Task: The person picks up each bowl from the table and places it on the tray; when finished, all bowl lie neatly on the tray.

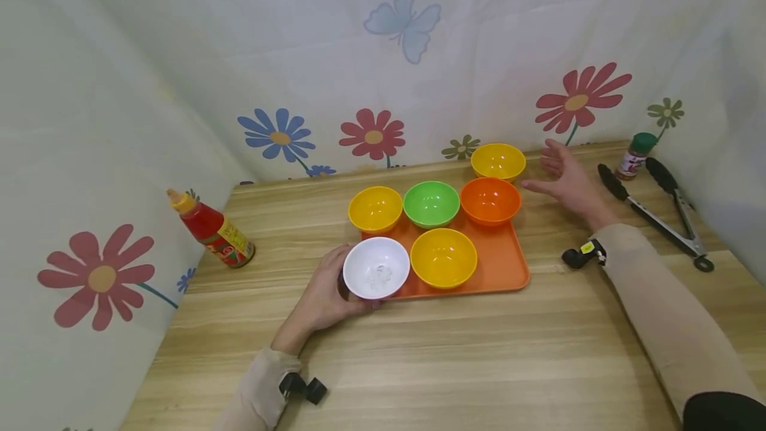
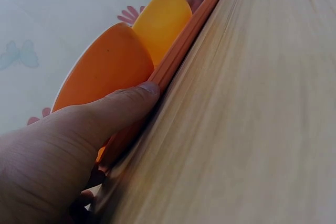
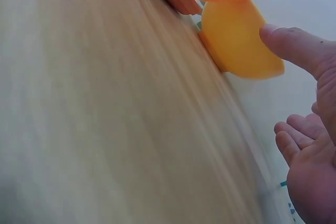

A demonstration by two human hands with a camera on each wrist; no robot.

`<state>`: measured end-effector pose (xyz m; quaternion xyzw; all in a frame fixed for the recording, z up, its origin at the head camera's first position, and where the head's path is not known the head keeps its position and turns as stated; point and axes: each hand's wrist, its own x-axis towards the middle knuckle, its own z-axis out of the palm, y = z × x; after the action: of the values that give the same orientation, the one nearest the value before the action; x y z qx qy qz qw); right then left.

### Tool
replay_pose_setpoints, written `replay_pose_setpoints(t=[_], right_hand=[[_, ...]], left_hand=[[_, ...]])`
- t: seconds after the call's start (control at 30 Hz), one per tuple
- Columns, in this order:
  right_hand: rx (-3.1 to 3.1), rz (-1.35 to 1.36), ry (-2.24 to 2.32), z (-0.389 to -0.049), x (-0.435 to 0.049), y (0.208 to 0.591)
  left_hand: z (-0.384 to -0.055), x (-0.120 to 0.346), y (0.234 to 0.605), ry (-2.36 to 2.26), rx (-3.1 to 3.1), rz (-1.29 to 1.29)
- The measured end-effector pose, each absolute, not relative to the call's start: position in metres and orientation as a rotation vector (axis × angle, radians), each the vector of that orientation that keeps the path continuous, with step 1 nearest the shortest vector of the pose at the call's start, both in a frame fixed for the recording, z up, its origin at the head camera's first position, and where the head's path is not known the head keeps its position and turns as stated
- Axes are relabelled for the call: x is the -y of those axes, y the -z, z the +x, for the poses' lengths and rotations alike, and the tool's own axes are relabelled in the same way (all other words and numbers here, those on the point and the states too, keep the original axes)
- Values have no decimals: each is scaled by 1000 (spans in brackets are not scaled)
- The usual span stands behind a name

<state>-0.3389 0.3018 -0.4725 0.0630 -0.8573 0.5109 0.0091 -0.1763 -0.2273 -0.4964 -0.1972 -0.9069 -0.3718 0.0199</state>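
My left hand [image 1: 326, 294] grips the front left corner of an orange tray [image 1: 509, 265], its thumb on the tray's front rim. Close by that hand is a bowl [image 1: 377, 268], white inside and orange outside. Beside it on the tray stand a yellow bowl [image 1: 444, 258], a second yellow bowl [image 1: 376, 210], a green bowl [image 1: 431, 205] and an orange bowl [image 1: 491, 202]. My right hand [image 1: 568, 181] is held with fingers apart, holding nothing. Its thumb is near another yellow bowl [image 3: 236, 38], which stands behind the orange bowl, off the tray.
A red sauce bottle [image 1: 218, 231] with a yellow cap stands at the left of the wooden table [image 1: 455, 364]. At the right are black-tipped tongs [image 1: 658, 218] and a green-capped spice jar [image 1: 636, 157]. A flowered curtain [image 1: 311, 52] borders the table's back and sides.
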Motion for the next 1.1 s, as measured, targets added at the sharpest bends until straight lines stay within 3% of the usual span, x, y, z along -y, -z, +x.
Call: replay_pose_setpoints(t=[1.1], right_hand=[[2670,387,-1716,-364,-273,479]], left_hand=[[-176,229,497,1140,2816,-618]])
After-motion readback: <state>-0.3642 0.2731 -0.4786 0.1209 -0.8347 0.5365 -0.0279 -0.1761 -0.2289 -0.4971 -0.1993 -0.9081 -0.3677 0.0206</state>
